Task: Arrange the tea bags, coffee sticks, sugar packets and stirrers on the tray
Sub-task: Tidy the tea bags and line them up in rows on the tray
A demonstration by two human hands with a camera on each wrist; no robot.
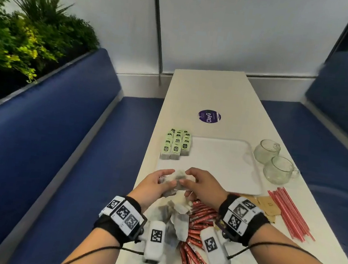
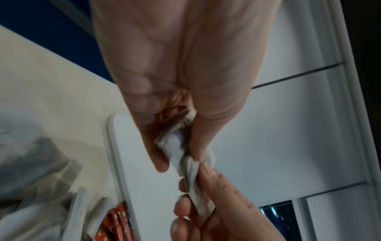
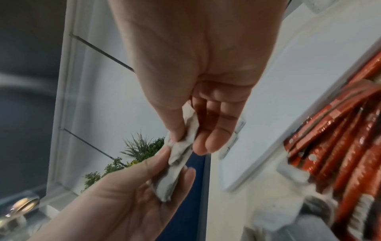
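Both our left hand (image 1: 156,183) and right hand (image 1: 201,184) pinched one crumpled grey paper tea bag (image 1: 178,178), held above the flat white plastic tray's (image 1: 225,165) near-left edge. Green-tagged tea bag rows (image 1: 176,144) lay ahead-left, nearer the left hand.

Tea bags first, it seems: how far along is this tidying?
Early. Done: rows of tea bags at the tray's far-left corner. In hand: both hands grip more tea bags. Left: loose tea bags, coffee sticks, sugar packets, stirrers.
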